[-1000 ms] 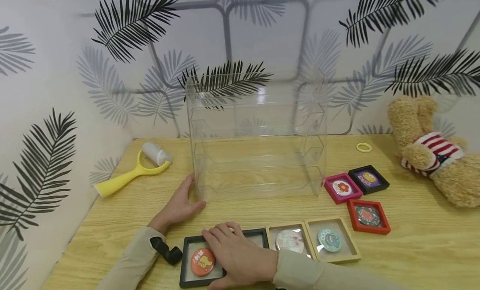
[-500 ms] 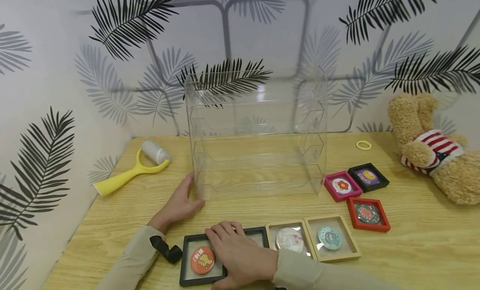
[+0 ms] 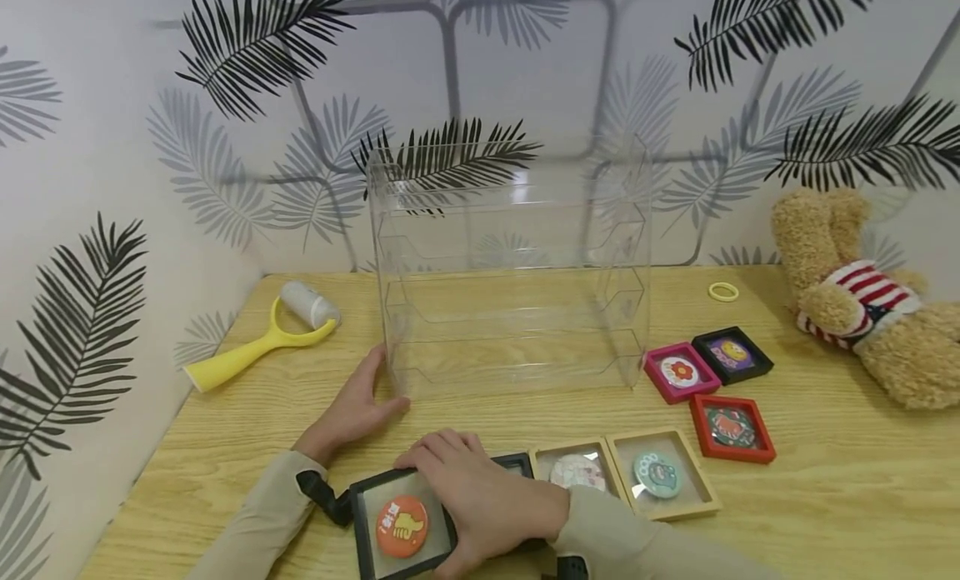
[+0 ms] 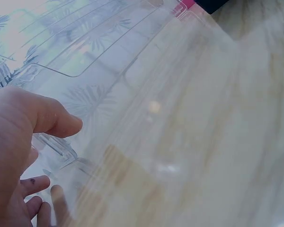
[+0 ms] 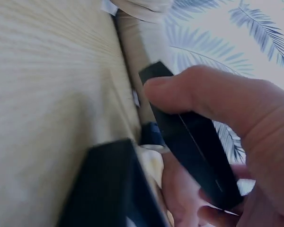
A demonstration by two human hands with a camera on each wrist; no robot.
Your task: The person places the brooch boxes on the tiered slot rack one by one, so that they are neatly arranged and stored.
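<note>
My right hand (image 3: 487,497) grips a black-edged floating display frame (image 3: 358,522) that holds an orange thumbs-up badge. In the right wrist view the thumb and fingers clamp this frame (image 5: 189,146) edge-on, raised and tilted above the table. A second black frame (image 3: 517,462) lies partly hidden under that hand. My left hand (image 3: 356,409) rests at the lower left corner of a clear acrylic tiered rack (image 3: 517,347). Its fingers lie along the rack's side, with the thumb spread in front of the corner, as the left wrist view shows too.
Two light wooden frames (image 3: 663,476) lie to the right of my hand. Pink (image 3: 681,372), black (image 3: 731,355) and red (image 3: 731,428) small frames sit beside the rack. A yellow-handled lint roller (image 3: 262,347), a yellow ring (image 3: 723,292) and a teddy bear (image 3: 862,305) lie farther back.
My right hand has closed on the left black frame and lifted it, tilting it and shifting it slightly left. The left hand stays at the rack's corner.
</note>
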